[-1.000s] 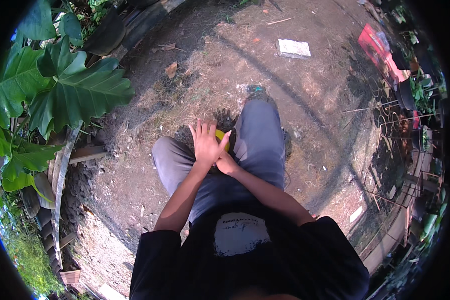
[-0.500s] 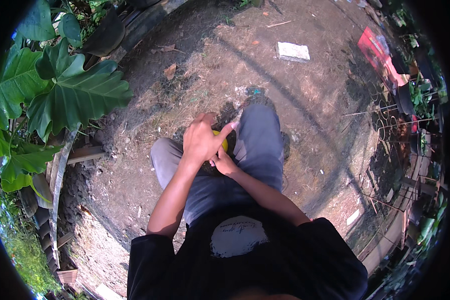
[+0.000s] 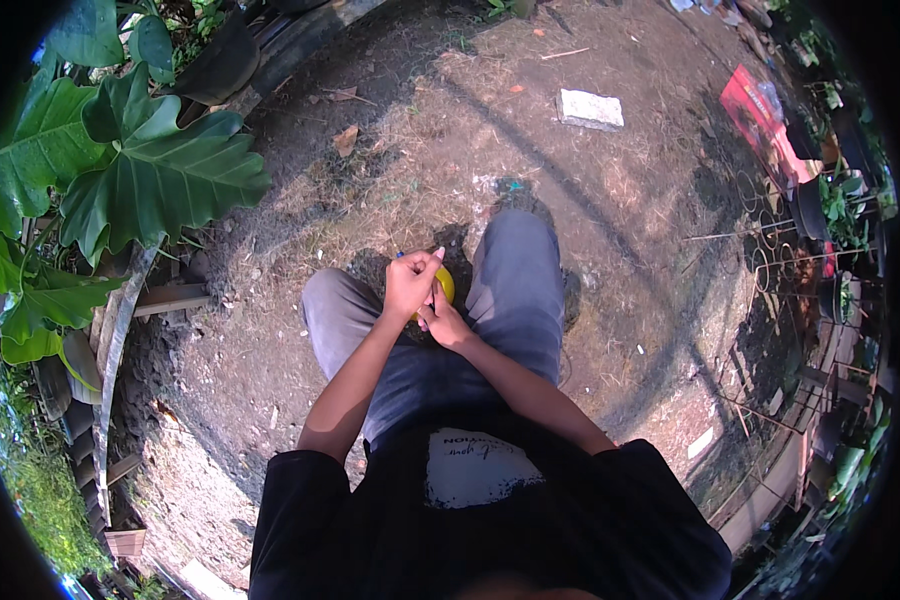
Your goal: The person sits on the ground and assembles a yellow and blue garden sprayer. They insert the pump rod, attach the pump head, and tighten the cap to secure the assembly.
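Note:
I look down at my own lap and grey trousers above bare dirt. My left hand [image 3: 410, 282] is curled over a small round yellow object [image 3: 445, 285], with fingers closed on its top. Just below it, my right hand [image 3: 445, 325] is closed against the same yellow object from underneath. Most of the object is hidden by both hands, and only a yellow sliver with a bit of blue near the left fingers shows. Both hands meet between my knees.
Large green leaves [image 3: 160, 170] crowd the left side above stacked wood and a plank [image 3: 170, 298]. A white flat block [image 3: 590, 108] lies on the dirt ahead. A red package [image 3: 760, 115] and wire plant frames [image 3: 770, 270] stand at the right, beside potted plants.
My left hand went from spread fingers over the object to a closed grip on it. The view shifted slightly, with my hands lower and nearer my lap.

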The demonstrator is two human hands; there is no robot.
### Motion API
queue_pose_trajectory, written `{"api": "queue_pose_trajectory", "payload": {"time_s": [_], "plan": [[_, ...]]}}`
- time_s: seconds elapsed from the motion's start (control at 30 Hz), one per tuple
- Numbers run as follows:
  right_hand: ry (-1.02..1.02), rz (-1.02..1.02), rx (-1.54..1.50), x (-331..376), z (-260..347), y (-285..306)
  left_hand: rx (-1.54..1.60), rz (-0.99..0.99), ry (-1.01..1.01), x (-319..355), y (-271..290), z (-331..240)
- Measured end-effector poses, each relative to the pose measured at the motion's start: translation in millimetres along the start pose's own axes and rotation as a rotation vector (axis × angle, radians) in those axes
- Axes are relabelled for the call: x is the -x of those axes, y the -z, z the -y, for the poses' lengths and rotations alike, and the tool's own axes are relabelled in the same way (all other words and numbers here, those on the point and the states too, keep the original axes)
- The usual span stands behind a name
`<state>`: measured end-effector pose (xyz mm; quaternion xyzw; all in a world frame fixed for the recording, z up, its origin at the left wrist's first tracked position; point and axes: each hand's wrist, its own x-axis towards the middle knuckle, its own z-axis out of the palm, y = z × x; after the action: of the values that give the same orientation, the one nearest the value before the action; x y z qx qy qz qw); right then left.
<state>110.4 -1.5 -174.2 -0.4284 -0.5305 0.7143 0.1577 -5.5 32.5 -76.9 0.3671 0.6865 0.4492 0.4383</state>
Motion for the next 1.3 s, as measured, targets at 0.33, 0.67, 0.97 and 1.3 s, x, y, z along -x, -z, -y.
{"api": "queue_pose_trajectory", "payload": {"time_s": [0.33, 0.67, 0.97, 1.3], "plan": [[-0.011, -0.009, -0.055, 8, 10, 2, -0.751, -0.181, -0.364, 14, 0, -102], [-0.028, 0.018, 0.023, -4, -6, -4, -0.073, 0.237, -0.062, -1, 5, 10], [0.051, 0.038, -0.009, -6, -20, 1, -0.619, 0.016, -0.18, 31, 11, -122], [0.013, 0.012, -0.013, -6, -3, 5, -0.565, -0.071, -0.439, -4, -7, 16]]}}
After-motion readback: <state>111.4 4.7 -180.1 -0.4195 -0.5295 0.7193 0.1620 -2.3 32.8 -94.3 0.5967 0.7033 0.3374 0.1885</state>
